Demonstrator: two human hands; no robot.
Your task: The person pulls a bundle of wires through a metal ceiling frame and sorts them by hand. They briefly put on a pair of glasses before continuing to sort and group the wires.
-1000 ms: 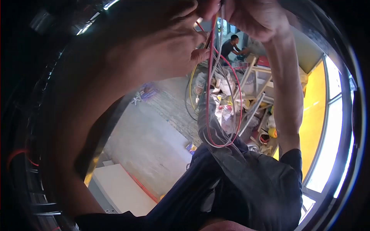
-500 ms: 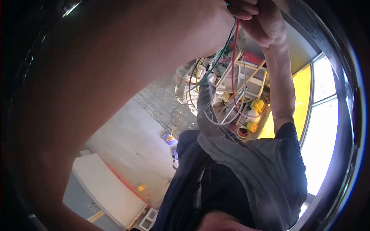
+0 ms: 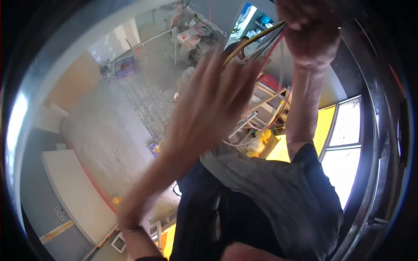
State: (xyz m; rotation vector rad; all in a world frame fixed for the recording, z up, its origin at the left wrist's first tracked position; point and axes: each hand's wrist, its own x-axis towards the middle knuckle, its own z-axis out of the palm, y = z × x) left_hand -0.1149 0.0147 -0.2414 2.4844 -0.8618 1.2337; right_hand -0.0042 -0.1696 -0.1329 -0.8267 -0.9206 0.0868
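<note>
My right hand (image 3: 311, 39) is raised at the top right, its fingers wrapped round a bundle of thin wires (image 3: 257, 37). Yellow, green, red and whitish strands show, and some hang in loops below it. Blurred by motion, my left hand (image 3: 213, 100) is at the centre, fingers stretched out and apart, with nothing visible in them. It is to the left of the right hand, in front of part of the wires. A grey cloth (image 3: 257, 178) lies over my dark shirt.
Below are a pale floor (image 3: 104, 113), a pale panel (image 3: 76, 187) at lower left and a blue-purple box (image 3: 125, 68). A wooden frame (image 3: 263, 104) and yellow items lie beyond the wires. Part of a person (image 3: 238, 47) shows near an opening. Bright windows (image 3: 342, 169) are at the right.
My left hand has come away from beside my right hand, down and to the left, and its fingers are spread. The view has shifted, showing more of the room. My right hand is still raised.
</note>
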